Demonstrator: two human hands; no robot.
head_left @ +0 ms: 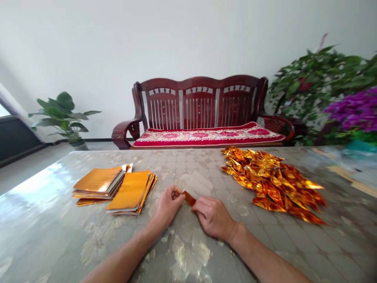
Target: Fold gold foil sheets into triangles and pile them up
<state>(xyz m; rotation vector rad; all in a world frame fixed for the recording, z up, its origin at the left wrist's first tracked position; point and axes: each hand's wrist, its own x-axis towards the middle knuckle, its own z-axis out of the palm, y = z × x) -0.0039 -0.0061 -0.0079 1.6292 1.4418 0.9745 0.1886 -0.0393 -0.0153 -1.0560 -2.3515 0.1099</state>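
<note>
My left hand and my right hand meet at the middle of the table, both with fingers curled and pinching one small piece of gold foil paper between them. The piece looks partly folded, with a pale underside spreading just beyond the fingers. Two stacks of flat gold foil sheets lie to the left of my left hand. A heap of folded gold foil pieces lies to the right of my right hand.
The table has a glossy marbled top. Behind it stand a dark red wooden bench with a red cushion, a potted plant at left, and leafy plants with purple flowers at right. Papers lie at the table's far right.
</note>
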